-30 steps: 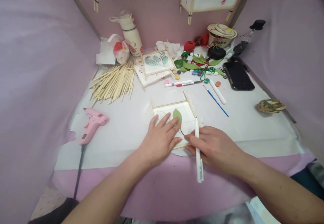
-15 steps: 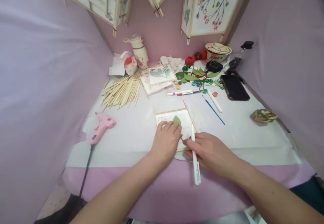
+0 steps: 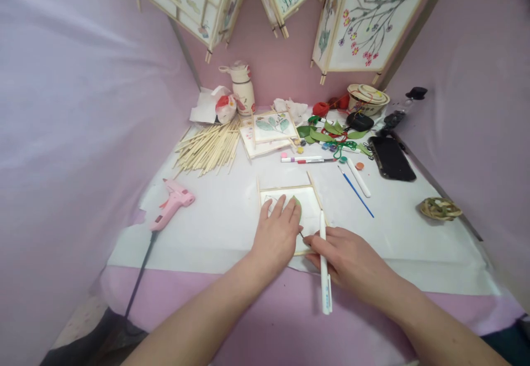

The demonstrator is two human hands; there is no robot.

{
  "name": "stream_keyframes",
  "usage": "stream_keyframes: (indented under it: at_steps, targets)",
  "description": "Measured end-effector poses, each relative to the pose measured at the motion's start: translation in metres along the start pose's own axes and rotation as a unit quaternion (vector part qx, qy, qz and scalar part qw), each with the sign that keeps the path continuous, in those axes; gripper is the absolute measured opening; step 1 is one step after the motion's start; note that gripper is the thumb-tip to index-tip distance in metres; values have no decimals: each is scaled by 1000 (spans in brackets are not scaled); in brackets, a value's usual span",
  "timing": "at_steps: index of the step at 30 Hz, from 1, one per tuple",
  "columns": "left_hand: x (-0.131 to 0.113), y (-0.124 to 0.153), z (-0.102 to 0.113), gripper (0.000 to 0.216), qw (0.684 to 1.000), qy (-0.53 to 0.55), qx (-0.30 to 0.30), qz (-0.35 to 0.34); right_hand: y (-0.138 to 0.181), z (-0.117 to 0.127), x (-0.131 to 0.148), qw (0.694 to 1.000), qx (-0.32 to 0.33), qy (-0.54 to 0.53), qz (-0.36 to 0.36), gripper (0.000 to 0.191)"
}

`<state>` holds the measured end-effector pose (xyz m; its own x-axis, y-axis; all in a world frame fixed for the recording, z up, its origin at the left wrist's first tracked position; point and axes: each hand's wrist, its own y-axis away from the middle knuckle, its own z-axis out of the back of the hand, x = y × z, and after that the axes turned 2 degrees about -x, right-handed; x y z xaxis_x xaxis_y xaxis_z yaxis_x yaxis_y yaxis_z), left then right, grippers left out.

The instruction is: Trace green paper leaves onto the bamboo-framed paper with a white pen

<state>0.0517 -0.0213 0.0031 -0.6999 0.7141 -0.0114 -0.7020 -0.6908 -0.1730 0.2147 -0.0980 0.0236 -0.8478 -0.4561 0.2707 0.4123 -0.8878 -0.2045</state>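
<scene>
A small paper panel in a wooden stick frame (image 3: 311, 190) lies flat on the white sheet in front of me. My left hand (image 3: 276, 235) presses down on it, fingers spread over a green leaf (image 3: 297, 203) of which only an edge shows. My right hand (image 3: 348, 258) rests at the frame's near right corner and holds a white pen (image 3: 324, 269) that points away from me, its cap end toward me. The fingers of both hands almost meet at the leaf's stem.
A pink glue gun (image 3: 173, 202) with its cord lies to the left. Behind are a pile of wooden sticks (image 3: 209, 146), finished leaf panels (image 3: 271, 130), markers (image 3: 302, 159), a blue brush (image 3: 355, 190), loose leaves (image 3: 329, 132), a black phone (image 3: 391, 158) and painted lanterns (image 3: 368, 21) hanging above.
My head has tilted up, so more of the lanterns shows. My left hand has slid over the leaf and now hides most of it. My right hand keeps the pen.
</scene>
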Motion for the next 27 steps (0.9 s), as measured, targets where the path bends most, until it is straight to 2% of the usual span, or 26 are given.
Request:
stream_keyframes:
  at_steps: [19,27]
  targets:
    - [2,1,0,38,1000,-6,2,11,-2,1,-4,999,-5,-41,-8,11]
    - [-2,-2,7,32,1000,-7,4,-14,-2,-3,-8,997,23,-62,-36,12]
